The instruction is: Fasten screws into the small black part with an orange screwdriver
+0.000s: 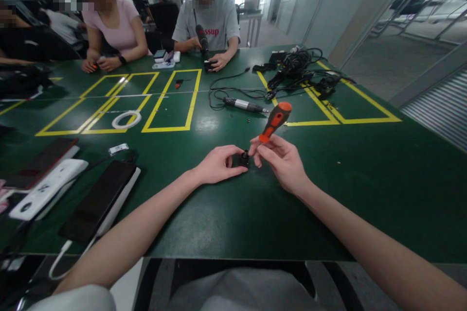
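Observation:
My left hand (pixel 219 164) rests on the green table (pixel 365 180) with its fingers closed around a small black part (pixel 243 159). My right hand (pixel 282 160) pinches a screwdriver with an orange and black handle (pixel 275 121). The handle tilts up and to the right, and its lower end points down at the black part. The tip itself is hidden between my fingers.
A silver and black pen-like tool (pixel 242 104) with a cable lies beyond my hands. Tangled black cables (pixel 299 70) sit at the far right. A roll of white tape (pixel 126 119) lies among yellow lines. Phones and a white power bank (pixel 47 187) lie left. Two people sit across the table.

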A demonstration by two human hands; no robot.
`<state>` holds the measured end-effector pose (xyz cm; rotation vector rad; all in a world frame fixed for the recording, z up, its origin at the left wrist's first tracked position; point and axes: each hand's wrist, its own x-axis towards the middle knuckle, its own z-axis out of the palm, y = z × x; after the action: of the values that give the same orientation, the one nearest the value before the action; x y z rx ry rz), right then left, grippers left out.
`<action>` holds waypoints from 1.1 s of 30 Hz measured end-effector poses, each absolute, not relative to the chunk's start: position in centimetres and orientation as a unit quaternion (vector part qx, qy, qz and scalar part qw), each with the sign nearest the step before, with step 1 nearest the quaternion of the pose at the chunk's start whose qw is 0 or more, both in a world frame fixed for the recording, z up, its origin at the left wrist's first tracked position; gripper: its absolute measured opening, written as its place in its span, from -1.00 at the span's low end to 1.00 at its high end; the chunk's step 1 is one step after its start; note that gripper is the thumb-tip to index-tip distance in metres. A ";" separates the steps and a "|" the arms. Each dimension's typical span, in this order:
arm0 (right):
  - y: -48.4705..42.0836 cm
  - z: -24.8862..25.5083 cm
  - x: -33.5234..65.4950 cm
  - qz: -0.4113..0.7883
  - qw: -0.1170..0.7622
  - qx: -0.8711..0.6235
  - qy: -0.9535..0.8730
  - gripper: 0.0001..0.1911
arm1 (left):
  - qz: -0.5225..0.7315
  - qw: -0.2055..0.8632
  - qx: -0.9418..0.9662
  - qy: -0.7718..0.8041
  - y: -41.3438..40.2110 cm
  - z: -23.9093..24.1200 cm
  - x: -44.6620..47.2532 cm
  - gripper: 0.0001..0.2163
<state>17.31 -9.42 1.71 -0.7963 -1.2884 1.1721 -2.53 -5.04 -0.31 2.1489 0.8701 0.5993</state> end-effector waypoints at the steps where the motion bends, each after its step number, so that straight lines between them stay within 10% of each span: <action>1: -9.5 1.8 17.3 0.498 0.577 -0.343 -0.549 -0.63 | 0.234 0.364 0.836 0.338 -5.0 -0.3 -2.5 -0.71; 33: -9.6 1.9 17.3 0.492 0.564 -0.356 -0.559 -0.60 | 0.241 0.368 0.835 0.332 -5.0 -0.3 -2.5 -0.73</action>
<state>17.26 -9.57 1.90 -0.8384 -1.3163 1.1580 -2.50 -5.04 -0.34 2.1432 0.8529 0.6184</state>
